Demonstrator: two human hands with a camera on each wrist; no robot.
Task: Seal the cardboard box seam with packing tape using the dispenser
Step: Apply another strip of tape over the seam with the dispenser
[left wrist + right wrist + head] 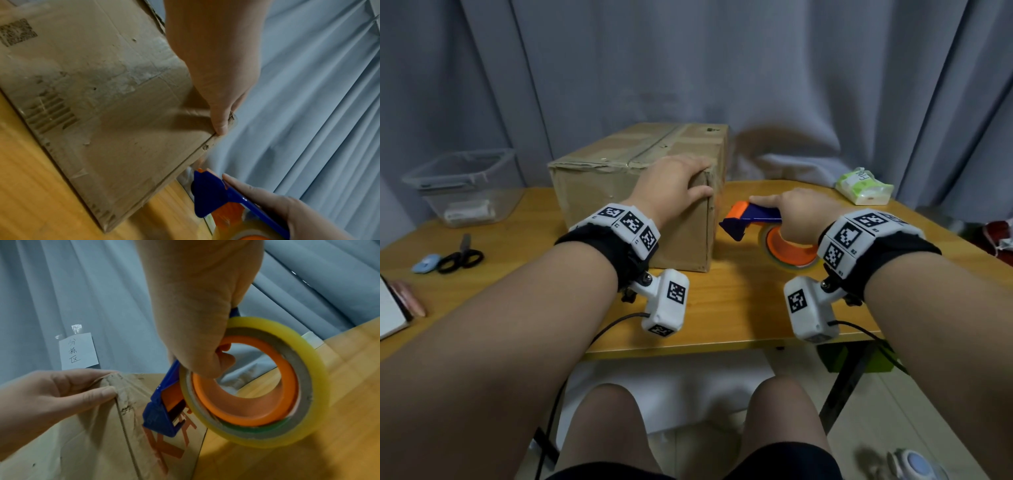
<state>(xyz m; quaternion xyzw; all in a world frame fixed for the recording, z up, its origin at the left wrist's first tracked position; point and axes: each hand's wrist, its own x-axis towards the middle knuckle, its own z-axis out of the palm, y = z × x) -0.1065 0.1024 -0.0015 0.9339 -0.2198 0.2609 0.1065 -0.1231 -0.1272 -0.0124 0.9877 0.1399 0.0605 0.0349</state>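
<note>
A worn cardboard box (pixel 626 195) stands on the wooden table (pixel 722 308), its top seam (pixel 654 144) running away from me under old tape. My left hand (pixel 698 180) clasps the box's near right top corner, fingers over the top and thumb on the near face; the left wrist view shows the thumb (pixel 221 126) at the box (pixel 102 97) edge. My right hand (pixel 801 219) grips a blue and orange tape dispenser (pixel 750 219) with a yellowish tape roll (pixel 298 361), fingers through the orange core. The dispenser's blue nose (pixel 160 415) hangs just right of the box, low beside its right side.
A clear plastic bin (pixel 465 185) stands at the back left. Scissors (pixel 460 257) and a small blue object (pixel 426 263) lie at the left, a notebook (pixel 390 308) at the left edge. A tissue pack (pixel 864 186) sits back right. Grey curtains hang close behind.
</note>
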